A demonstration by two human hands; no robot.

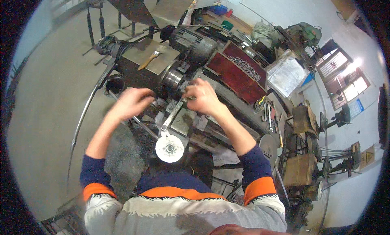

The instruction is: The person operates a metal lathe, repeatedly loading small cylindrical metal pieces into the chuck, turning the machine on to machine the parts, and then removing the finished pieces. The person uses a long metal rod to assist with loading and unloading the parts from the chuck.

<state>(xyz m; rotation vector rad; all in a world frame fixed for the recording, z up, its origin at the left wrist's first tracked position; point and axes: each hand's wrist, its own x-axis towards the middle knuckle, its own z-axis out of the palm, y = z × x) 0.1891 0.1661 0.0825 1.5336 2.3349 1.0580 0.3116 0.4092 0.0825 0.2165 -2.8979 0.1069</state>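
Observation:
A small lathe stands before me, its shiny round chuck [174, 78] turned toward my hands. My left hand [134, 103] hovers left of the tool slide, fingers pointing inward and smeared by motion; whether they hold anything is unclear. Just right of the chuck, my right hand [202, 97] has its fingers curled together over the tool-post area. What lies between them is too small to make out. Below the hands a metal lever [172, 115] slants down toward a pale round handwheel [169, 148] near my body.
On the lathe's headstock cover [162, 52] lies a wooden-handled brush [149, 60]. Behind is a motor [193, 44]; to the right, a red tray [231, 74] contains many small metal parts. Wrenches [269, 117] lie farther right. A long rod [87, 109] curves down on the left.

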